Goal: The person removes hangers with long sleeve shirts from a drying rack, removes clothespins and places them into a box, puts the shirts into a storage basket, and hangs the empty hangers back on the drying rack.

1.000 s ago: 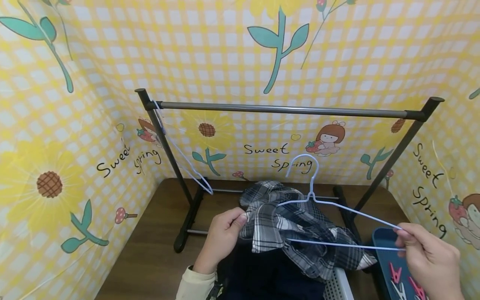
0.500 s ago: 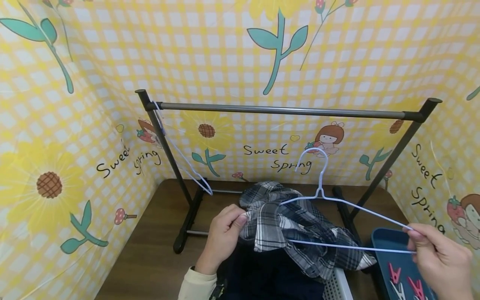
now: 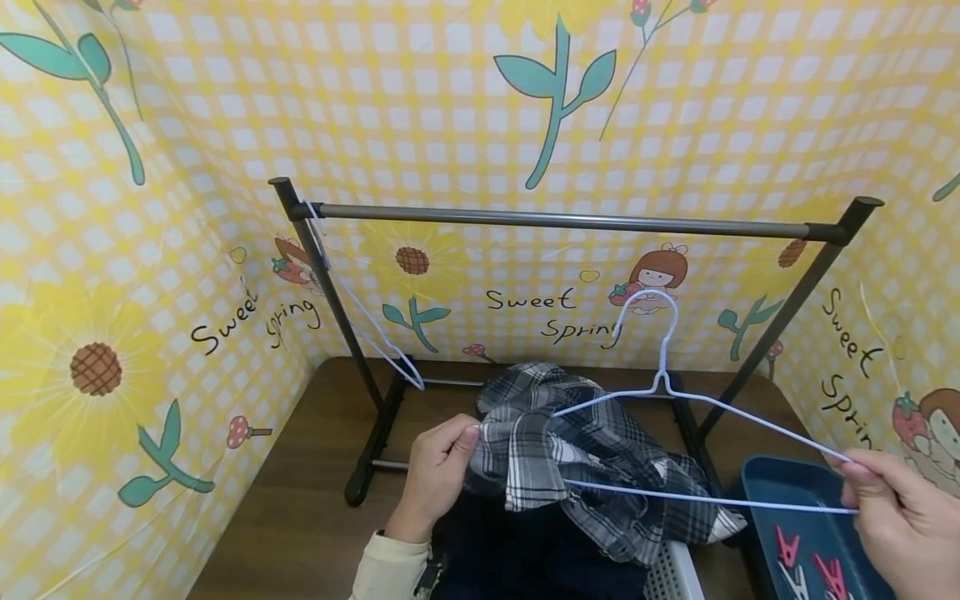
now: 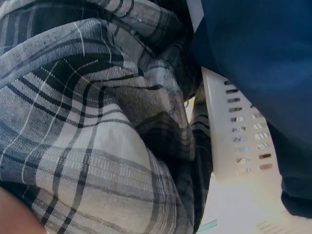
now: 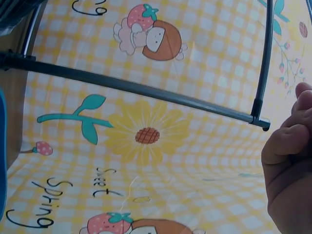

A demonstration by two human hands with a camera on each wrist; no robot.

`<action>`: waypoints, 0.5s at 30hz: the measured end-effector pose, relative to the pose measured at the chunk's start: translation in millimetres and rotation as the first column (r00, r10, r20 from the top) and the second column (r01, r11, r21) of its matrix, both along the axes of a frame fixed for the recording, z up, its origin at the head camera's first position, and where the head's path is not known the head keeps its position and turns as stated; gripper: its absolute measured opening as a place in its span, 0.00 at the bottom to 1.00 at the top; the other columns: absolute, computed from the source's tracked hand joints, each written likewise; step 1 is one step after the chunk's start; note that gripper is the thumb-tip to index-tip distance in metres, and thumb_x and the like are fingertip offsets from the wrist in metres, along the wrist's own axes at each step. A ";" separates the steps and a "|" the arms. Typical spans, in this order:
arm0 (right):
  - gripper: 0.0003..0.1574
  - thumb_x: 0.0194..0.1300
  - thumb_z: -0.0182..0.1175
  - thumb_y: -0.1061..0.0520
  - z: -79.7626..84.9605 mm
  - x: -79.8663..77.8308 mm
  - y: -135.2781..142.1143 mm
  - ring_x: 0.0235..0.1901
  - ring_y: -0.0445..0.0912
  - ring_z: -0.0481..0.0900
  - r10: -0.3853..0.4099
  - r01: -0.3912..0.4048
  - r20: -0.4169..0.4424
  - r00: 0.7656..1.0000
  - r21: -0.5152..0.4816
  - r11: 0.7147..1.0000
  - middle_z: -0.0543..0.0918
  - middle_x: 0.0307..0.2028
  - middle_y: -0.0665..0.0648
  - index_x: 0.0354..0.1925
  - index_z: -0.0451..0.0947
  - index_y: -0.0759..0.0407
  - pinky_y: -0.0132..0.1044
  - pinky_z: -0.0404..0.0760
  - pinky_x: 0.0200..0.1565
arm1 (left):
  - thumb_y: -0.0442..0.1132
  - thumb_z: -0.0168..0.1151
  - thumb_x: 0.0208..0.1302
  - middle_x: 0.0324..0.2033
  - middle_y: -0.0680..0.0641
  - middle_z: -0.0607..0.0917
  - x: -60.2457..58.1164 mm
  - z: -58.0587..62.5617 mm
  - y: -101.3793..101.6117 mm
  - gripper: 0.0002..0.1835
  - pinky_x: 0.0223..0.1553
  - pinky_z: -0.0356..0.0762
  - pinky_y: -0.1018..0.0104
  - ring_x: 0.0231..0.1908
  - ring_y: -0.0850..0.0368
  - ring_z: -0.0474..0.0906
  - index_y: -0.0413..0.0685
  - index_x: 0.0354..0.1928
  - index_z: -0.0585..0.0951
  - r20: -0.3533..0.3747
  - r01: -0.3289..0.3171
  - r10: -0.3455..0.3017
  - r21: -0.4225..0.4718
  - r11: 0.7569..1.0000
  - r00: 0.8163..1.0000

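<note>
In the head view my left hand [image 3: 433, 477] pinches a grey and black plaid shirt [image 3: 615, 450] near its collar. The shirt lies bunched over dark clothing and a white basket. At the right, my right hand [image 3: 903, 517] grips the end of a light purple wire hanger [image 3: 738, 408]. The hanger's other end is inside the shirt, hidden by the cloth, and its hook points up. The left wrist view is mostly filled by the plaid shirt [image 4: 92, 126], with a bit of my hand at the lower left. My curled right hand [image 5: 292, 161] shows in the right wrist view without the hanger.
A black clothes rack [image 3: 555, 219] stands behind, with a second purple hanger [image 3: 375, 321] at its left post. Dark clothing [image 3: 540, 550] lies on a white perforated basket [image 3: 673, 575]. A blue tray [image 3: 795, 475] at the right holds pink and white clothespins [image 3: 828, 575].
My right hand has moved right with the hanger, whose hook has shifted right and slightly up. My left hand still pinches the shirt, moving only a little left.
</note>
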State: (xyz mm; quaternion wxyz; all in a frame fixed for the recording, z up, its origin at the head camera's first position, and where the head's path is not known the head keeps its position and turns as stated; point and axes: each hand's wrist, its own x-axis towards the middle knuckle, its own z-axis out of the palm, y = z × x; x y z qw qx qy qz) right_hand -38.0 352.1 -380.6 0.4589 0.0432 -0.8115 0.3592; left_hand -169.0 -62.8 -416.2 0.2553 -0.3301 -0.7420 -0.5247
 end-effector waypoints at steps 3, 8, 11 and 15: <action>0.09 0.65 0.51 0.71 -1.3 0.4 4.9 0.10 0.31 0.59 0.058 -0.060 -0.022 0.998 -0.078 0.995 0.68 0.17 0.41 0.30 0.76 0.73 0.27 0.54 0.10 | 0.24 0.56 0.62 0.22 0.53 0.76 -7.4 -14.2 -4.5 0.10 0.27 0.67 0.74 0.23 0.62 0.70 0.47 0.32 0.80 0.017 -0.017 0.018 -0.014 1.000 1.000; 0.14 0.66 0.50 0.69 -4.6 -1.9 24.6 0.12 0.30 0.59 0.087 -0.094 -0.121 0.989 -0.057 0.994 0.68 0.14 0.42 0.26 0.71 0.79 0.24 0.51 0.13 | 0.28 0.57 0.64 0.26 0.55 0.79 -13.7 -25.1 -11.0 0.09 0.30 0.70 0.72 0.26 0.61 0.73 0.51 0.34 0.80 0.025 -0.045 0.045 -0.020 0.999 0.999; 0.15 0.68 0.49 0.69 -11.1 -2.7 36.6 0.11 0.30 0.57 0.037 -0.046 -0.125 0.991 -0.062 0.997 0.66 0.13 0.40 0.26 0.69 0.79 0.24 0.49 0.13 | 0.29 0.57 0.64 0.25 0.55 0.78 -14.3 -26.3 -13.1 0.08 0.28 0.69 0.71 0.25 0.61 0.72 0.51 0.33 0.79 0.033 -0.041 0.042 -0.016 0.999 0.999; 0.20 0.73 0.43 0.65 -23.1 -8.3 48.5 0.12 0.27 0.55 -0.033 0.017 -0.124 0.992 -0.132 0.991 0.64 0.13 0.34 0.26 0.75 0.54 0.25 0.45 0.15 | 0.29 0.56 0.63 0.23 0.57 0.76 -13.5 -27.5 -14.7 0.08 0.26 0.68 0.71 0.24 0.62 0.70 0.52 0.32 0.79 0.054 -0.026 0.027 -0.017 1.000 0.998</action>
